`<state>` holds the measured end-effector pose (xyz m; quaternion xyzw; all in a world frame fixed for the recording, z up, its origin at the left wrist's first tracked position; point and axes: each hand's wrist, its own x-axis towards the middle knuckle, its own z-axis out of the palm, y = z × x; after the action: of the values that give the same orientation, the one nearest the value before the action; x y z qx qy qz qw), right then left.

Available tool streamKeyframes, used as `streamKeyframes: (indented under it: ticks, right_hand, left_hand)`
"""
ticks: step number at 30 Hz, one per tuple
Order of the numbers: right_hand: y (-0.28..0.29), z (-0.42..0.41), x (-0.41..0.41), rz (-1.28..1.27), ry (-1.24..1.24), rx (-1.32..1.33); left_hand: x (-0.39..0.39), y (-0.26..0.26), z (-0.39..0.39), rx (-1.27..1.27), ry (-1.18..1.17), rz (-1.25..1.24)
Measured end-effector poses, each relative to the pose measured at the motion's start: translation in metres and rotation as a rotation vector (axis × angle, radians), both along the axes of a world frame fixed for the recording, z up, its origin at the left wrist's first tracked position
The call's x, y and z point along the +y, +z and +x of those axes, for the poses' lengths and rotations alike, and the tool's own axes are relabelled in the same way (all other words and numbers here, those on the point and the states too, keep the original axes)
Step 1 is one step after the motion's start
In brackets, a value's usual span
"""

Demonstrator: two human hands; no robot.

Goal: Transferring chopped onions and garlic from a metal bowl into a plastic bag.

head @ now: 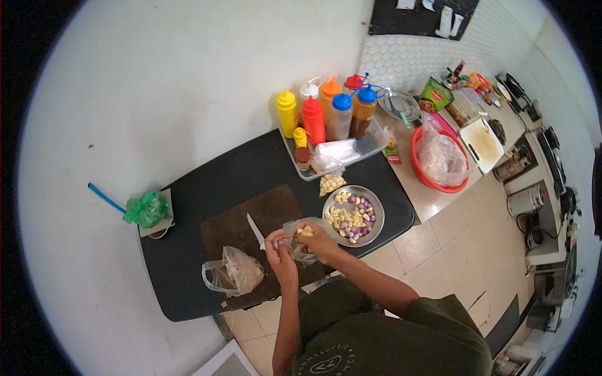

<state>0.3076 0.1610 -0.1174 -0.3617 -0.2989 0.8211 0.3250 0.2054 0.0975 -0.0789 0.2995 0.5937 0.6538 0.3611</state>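
My left hand (282,261) grips the rim of a clear plastic bag (310,257) over the front edge of a brown board (277,207). At the bag's mouth, my right hand (315,238) holds several peeled garlic cloves (305,231). A knife (255,229) lies on the board just beyond my left hand, its handle end partly hidden. Right of the bag stands a round metal plate (380,214) with peeled garlic and small purple shallots (350,230). Behind the plate is a small clear bag of garlic cloves (332,182). A knotted-looking plastic bag (242,272) sits at the board's left.
Squeeze bottles (314,120) stand in a clear plastic tray (308,176) at the back of the black table (188,202). A green plastic bag (146,209) rests at the left end. To the right, a counter holds a red basin (439,188) and a white cutting board (482,143).
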Motion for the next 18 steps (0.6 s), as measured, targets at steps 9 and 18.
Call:
streamKeyframes:
  ticks: [9,18]
  right_hand:
    - [-0.054,-0.009,-0.008,0.996,-0.066,-0.726]
    - [0.043,0.076,0.039,0.583,-0.033,-0.465]
  left_hand:
    - [0.003,-0.009,0.004,0.030,-0.090,0.023]
    - [-0.001,-0.016,-0.008,0.055,-0.028,-0.001]
